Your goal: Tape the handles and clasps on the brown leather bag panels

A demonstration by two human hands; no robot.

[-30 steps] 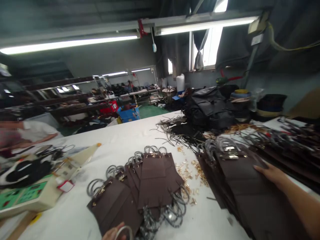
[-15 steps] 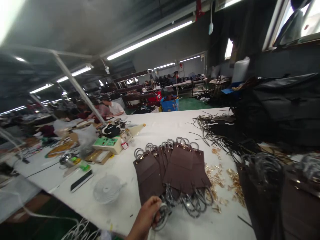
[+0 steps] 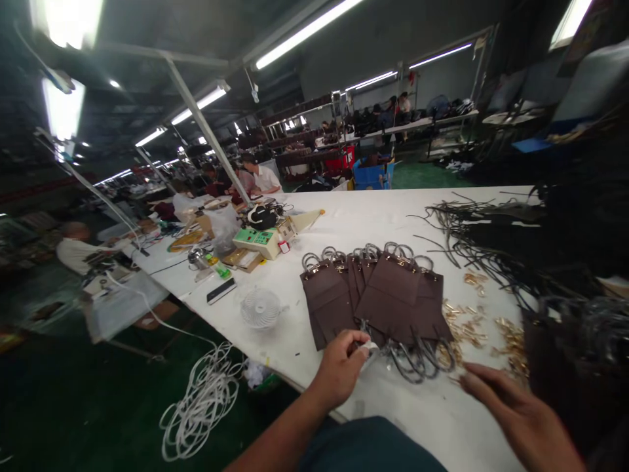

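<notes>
The left grip is pinched narrow, thumb against fingers, on a small pale, partly hidden piece; the right grip, at about three o'clock from it, has its fingers drawn close together, though I cannot tell whether anything sits between them. From the left grip, dark-brown flat bag panels with grey loop handles lie overlapping at twelve to one o'clock, and the nearer grey loop handles bunch at three o'clock, between the two grips. Those loops overlap, so a pull on one could catch its neighbour and drag the whole spread askew. The pale piece, pinched only at the fingertips, could slip if it is smooth. Small loose gold metal pieces lie at eleven o'clock from the right grip, with a second clump of gold pieces at twelve; a low sweep of the wrist might scatter them or push some under the panels, where they could mark the surface. Thin black strips in a tangle farther out at eleven could trail into the gold. At ten o'clock from the left grip, a round white slotted fan rests near the edge of the white tabletop; a swinging left elbow could knock it down.
</notes>
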